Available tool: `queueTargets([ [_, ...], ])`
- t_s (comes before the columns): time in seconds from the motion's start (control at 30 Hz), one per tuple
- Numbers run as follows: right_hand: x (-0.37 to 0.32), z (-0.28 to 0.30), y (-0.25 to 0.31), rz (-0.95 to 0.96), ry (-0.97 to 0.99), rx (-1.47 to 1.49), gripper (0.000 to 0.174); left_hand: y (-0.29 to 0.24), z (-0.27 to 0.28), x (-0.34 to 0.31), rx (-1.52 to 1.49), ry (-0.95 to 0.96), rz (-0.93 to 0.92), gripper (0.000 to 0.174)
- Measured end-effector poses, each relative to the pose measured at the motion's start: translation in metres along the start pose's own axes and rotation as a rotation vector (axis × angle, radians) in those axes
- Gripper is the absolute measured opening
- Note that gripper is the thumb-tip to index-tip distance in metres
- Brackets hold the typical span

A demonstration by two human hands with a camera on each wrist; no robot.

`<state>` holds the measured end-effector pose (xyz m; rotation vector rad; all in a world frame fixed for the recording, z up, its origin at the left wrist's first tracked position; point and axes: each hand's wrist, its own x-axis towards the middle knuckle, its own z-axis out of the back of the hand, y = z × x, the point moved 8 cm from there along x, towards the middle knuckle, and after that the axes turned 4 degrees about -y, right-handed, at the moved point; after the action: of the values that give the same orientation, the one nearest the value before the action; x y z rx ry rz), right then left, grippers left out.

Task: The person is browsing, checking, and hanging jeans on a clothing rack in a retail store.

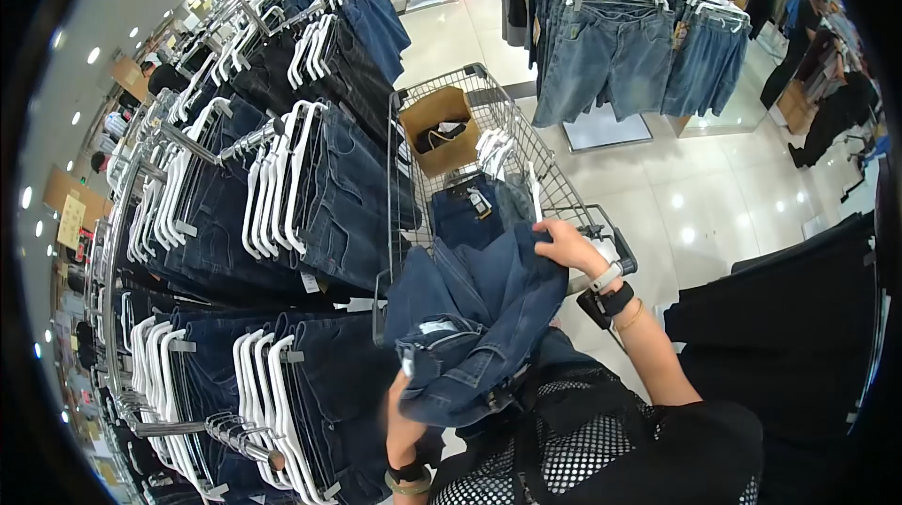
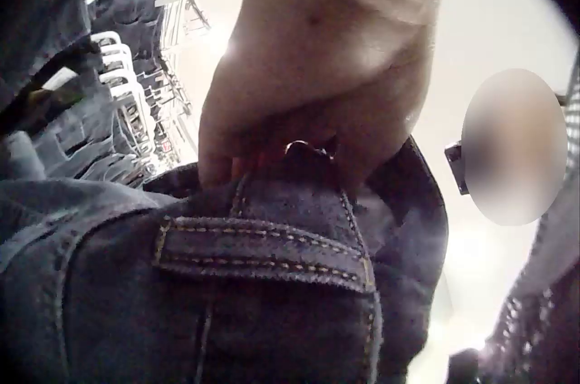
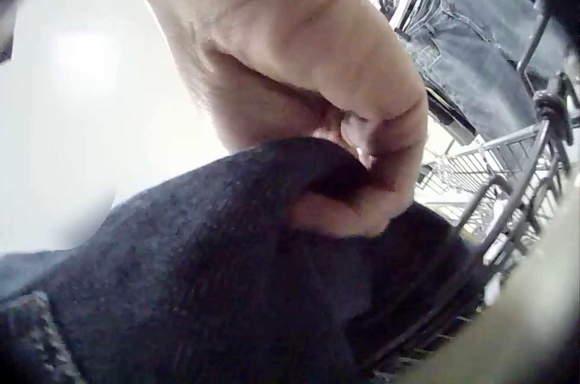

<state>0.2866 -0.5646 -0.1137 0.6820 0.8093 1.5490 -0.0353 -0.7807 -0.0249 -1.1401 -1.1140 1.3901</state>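
A pair of dark blue jeans (image 1: 479,298) is stretched between my two hands, over the near end of the shopping cart (image 1: 554,153). My left hand (image 2: 326,85) grips the waistband (image 2: 299,185) close to a stitched belt loop (image 2: 263,253); in the head view this hand is mostly hidden behind the denim. With thumb and fingers, my right hand (image 1: 568,247) pinches a fold of the jeans farther forward, beside the cart's right side. The right wrist view shows the dark fabric (image 3: 227,239) tucked between the thumb and curled fingers.
Inside the cart lie a brown box (image 1: 437,148), white hangers (image 1: 495,150) and tagged denim (image 1: 465,214). Racks of jeans (image 1: 348,190) on white hangers line the left. Denim shorts (image 1: 611,59) hang ahead, black garments (image 1: 780,326) at right. People (image 1: 836,115) are at far right.
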Motion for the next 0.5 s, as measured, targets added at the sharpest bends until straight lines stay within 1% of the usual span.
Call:
queueTargets([
  [0.03,-0.005,0.016,0.016,0.004,0.0,0.001,0.042,-0.016,0.006,-0.003,0.075,-0.049,-0.043,0.044],
  [0.07,-0.007,0.04,0.031,-0.019,-0.07,0.28,0.037,-0.017,0.01,-0.003,0.076,-0.052,-0.046,0.044],
  [0.1,-0.013,0.063,0.045,-0.043,-0.139,0.559,0.032,-0.018,0.017,-0.003,0.036,-0.102,-0.057,0.043],
  [0.17,-0.045,0.126,0.086,0.041,-0.314,0.652,0.025,-0.015,0.03,-0.008,-0.047,-0.195,-0.073,0.042],
  [0.23,-0.095,0.173,0.136,0.178,-0.49,0.598,0.022,-0.008,0.043,-0.014,-0.131,-0.284,-0.082,0.041],
  [0.27,-0.117,0.186,0.155,0.231,-0.546,0.557,0.021,-0.004,0.05,-0.017,-0.173,-0.328,-0.087,0.04],
  [0.3,-0.134,0.193,0.17,0.285,-0.601,0.515,0.02,0.0,0.057,-0.02,-0.215,-0.372,-0.091,0.039],
  [0.33,-0.139,0.191,0.181,0.349,-0.584,0.57,0.02,0.004,0.066,-0.022,-0.256,-0.415,-0.096,0.039],
  [0.37,-0.136,0.185,0.186,0.38,-0.579,0.436,0.022,0.01,0.074,-0.023,-0.297,-0.458,-0.101,0.038],
  [0.43,-0.107,0.16,0.168,0.332,-0.454,0.182,0.029,0.024,0.093,-0.026,-0.37,-0.547,-0.102,0.037],
  [0.5,-0.07,0.117,0.094,0.071,-0.342,0.269,0.039,0.068,0.116,0.014,-0.314,-0.551,-0.104,0.035],
])
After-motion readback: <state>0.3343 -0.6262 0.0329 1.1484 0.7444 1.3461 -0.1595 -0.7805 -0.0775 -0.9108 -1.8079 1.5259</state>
